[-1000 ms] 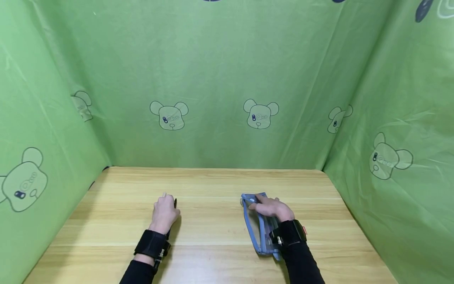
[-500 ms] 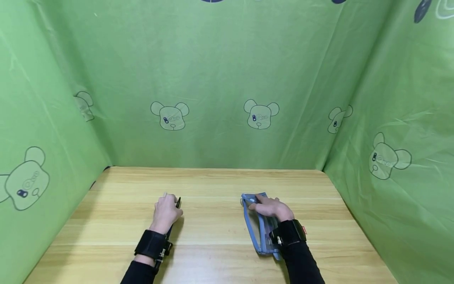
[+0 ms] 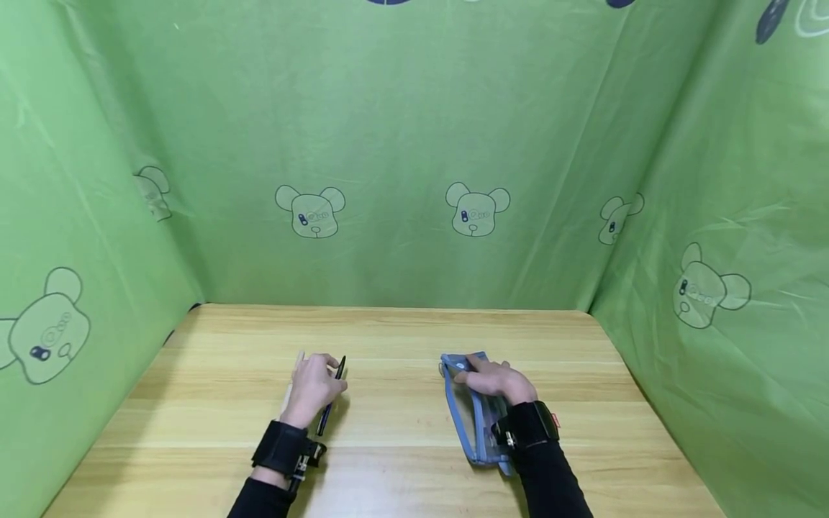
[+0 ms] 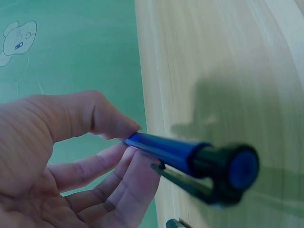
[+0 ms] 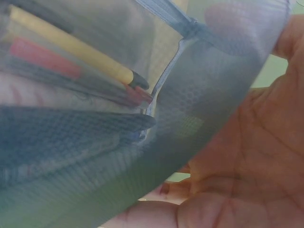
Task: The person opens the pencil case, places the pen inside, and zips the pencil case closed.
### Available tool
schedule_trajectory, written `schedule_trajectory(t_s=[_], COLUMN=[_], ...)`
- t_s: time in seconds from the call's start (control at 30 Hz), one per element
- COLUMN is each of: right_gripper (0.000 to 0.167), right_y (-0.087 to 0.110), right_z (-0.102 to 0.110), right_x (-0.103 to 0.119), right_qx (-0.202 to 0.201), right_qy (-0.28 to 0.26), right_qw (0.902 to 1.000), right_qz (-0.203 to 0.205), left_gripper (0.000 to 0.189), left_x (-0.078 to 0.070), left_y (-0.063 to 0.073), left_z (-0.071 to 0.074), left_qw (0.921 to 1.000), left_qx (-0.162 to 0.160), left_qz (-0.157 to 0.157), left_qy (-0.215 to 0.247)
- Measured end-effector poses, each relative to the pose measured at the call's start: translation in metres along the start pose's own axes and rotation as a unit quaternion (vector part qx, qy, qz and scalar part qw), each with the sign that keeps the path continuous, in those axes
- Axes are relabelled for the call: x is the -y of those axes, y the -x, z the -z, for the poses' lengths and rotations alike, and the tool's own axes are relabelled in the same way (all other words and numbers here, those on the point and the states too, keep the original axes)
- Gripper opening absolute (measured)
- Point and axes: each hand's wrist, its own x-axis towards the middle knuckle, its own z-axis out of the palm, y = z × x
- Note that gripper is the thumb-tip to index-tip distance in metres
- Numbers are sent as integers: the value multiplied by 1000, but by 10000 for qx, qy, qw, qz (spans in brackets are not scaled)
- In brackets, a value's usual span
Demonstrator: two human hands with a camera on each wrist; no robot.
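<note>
My left hand (image 3: 314,388) pinches a pen between thumb and fingertips over the left half of the table. Up close in the left wrist view, the pen (image 4: 166,154) has a blue barrel and a dark clip and end. A thin whitish stick-like thing (image 3: 287,396) lies just left of that hand, partly covered by it. On the right, my right hand (image 3: 499,380) grips the far end of a blue-edged see-through mesh pencil case (image 3: 479,424). Inside the case, the right wrist view shows several pens or sticks, one of them a yellowish stick (image 5: 71,45) with a dark tip.
The wooden table (image 3: 395,403) lies under both hands. Green cloth (image 3: 388,266) with bear-head prints hangs behind its back edge and along both sides. At the bottom of the left wrist view, a small dark-and-light end (image 4: 176,223) of something shows.
My left hand has shifted right with the pen, which now stands out beside the fingers. More of the whitish stick shows behind it. My right hand and the pencil case stay put.
</note>
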Motion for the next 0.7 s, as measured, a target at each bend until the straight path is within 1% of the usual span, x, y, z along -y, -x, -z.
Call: schedule_trajectory(t_s=[0.17,0.2,0.47,0.7], right_gripper=[77,77,76,77], right_y=[-2,-2,-1,-2], right_z=[0,0,1,1], right_x=[0,0,0,0], right_qx=[4,0,-4,6], right_qy=[-21,-19,30,43], right_qw=[10000,10000,9999,9999], right_qz=[74,79,120,117], left_gripper=[38,38,36,38], left_x=[-9,-10,-21,-37], left_y=[-1,-1,-3,-3], left_z=[-3,-4,-17,-26], left_qw=[9992,9989,9964,9921], left_qx=[151,171,237,355], left_qz=[305,326,383,402], left_qy=[217,277,716,1135])
